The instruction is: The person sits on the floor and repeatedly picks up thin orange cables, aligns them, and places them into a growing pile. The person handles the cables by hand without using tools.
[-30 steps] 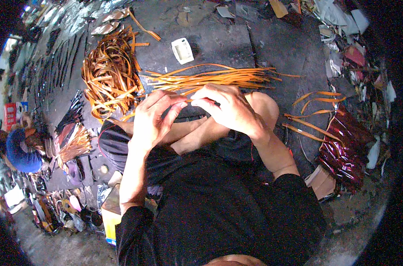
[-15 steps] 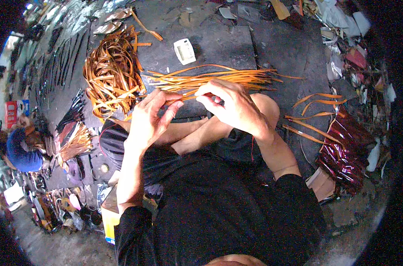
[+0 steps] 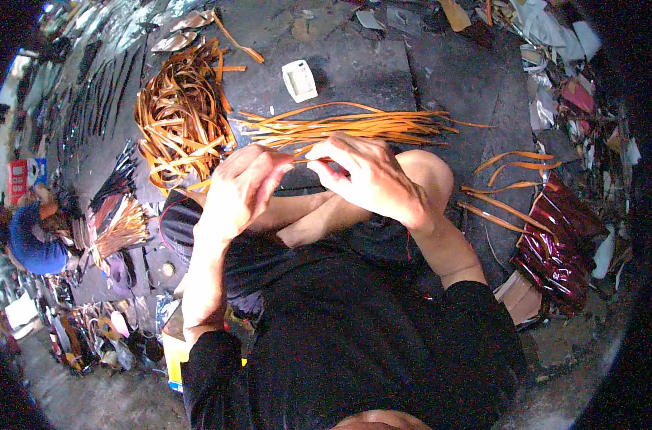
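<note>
My left hand (image 3: 241, 188) is closed, thumb and fingers pinching the end of a narrow orange-brown strip (image 3: 301, 159). Only a short piece of that strip shows between my two hands. My right hand (image 3: 369, 175) is curled in a pinch at the strip's other side, its fingertips partly hidden behind the thumb and knuckles. Both hands hover above my crossed legs. Just beyond them, a row of loose orange-brown strips (image 3: 355, 127) lies lengthwise from left to right. A tangled heap of similar glossy strips (image 3: 183, 118) rests to the left.
A small white plastic tray (image 3: 299, 80) stands beyond the strips. On the right lie several separate strips (image 3: 519, 188) beside a glossy dark red sheet (image 3: 559, 244). Bundled pale strips (image 3: 123, 231) are at the left, near a person in blue (image 3: 38, 240). Scraps (image 3: 548, 36) line the far right.
My left hand's thumb and fingers have drawn together and hide more of the strip. My right hand has shifted slightly left, closer to the left hand.
</note>
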`<state>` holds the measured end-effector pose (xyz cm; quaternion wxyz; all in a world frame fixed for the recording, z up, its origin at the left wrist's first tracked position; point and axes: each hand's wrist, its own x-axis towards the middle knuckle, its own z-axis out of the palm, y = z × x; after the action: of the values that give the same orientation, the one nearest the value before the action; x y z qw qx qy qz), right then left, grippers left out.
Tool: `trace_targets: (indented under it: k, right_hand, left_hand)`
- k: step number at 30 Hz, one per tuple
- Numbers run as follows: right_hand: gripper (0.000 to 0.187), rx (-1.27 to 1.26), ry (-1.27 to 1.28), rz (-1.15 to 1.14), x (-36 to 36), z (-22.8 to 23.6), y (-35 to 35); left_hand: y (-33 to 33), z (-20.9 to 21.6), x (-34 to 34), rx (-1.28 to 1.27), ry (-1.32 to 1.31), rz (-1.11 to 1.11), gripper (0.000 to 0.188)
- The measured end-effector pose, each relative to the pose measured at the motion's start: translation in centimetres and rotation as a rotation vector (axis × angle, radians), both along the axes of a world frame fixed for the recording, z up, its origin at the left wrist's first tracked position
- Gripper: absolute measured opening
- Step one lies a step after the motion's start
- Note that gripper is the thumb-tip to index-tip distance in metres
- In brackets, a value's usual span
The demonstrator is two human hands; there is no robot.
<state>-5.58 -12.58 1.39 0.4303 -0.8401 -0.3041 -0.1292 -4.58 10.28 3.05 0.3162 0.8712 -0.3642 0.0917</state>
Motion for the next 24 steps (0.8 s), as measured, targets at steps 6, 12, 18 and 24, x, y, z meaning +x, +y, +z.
trace_targets:
  k: [6,12,18,24]
  right_hand:
    - [0.017,-0.058,-0.029,-0.091,-0.4,1.5,-3.1]
    - [0.022,-0.136,-0.146,-0.184,-0.4,1.9,-5.8]
    - [0.028,-0.182,-0.234,-0.258,0.2,1.9,-4.5]
    - [0.013,0.093,0.124,0.031,-1.0,-1.0,1.3]
  left_hand:
    - [3.0,1.2,-0.2,0.031,-0.132,0.153,0.013]
    - [4.1,1.2,-0.8,0.023,-0.223,0.219,0.022]
    - [1.6,-0.2,-0.6,-0.002,-0.154,0.171,0.018]
    - [-0.8,-0.3,-1.2,-0.12,-0.028,-0.003,0.017]
